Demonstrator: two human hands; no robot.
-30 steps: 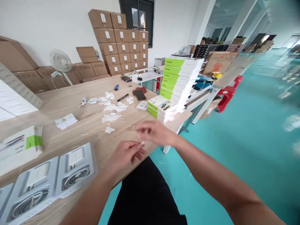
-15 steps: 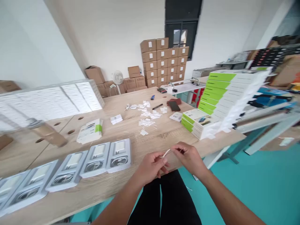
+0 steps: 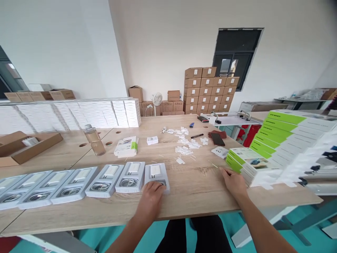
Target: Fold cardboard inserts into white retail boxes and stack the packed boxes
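My left hand (image 3: 151, 197) is curled over the lower compartment of the rightmost grey tray (image 3: 163, 171), its fingers closed around the coiled cable (image 3: 162, 182), which they mostly cover. A white charger plug (image 3: 155, 170) lies in that tray's upper compartment. Over the table to the right, beside the green and white boxes (image 3: 244, 160), my right hand (image 3: 234, 182) has its fingers pinched together. A thin white strip (image 3: 213, 164) reaches out from those fingertips, low over the wood; whether it touches the table is hard to see.
More trays with plugs and cables (image 3: 131, 177) stand in a row leftward. White paper scraps (image 3: 184, 150), a pen (image 3: 197, 136), a phone (image 3: 218, 138) and a card stack (image 3: 152, 140) lie farther back. A bottle (image 3: 94, 140) and an open carton (image 3: 28, 147) stand left.
My hands have parted: the left moved onto the rightmost tray, the right moved toward the boxes with the white strip that was between both hands. The view has turned left.
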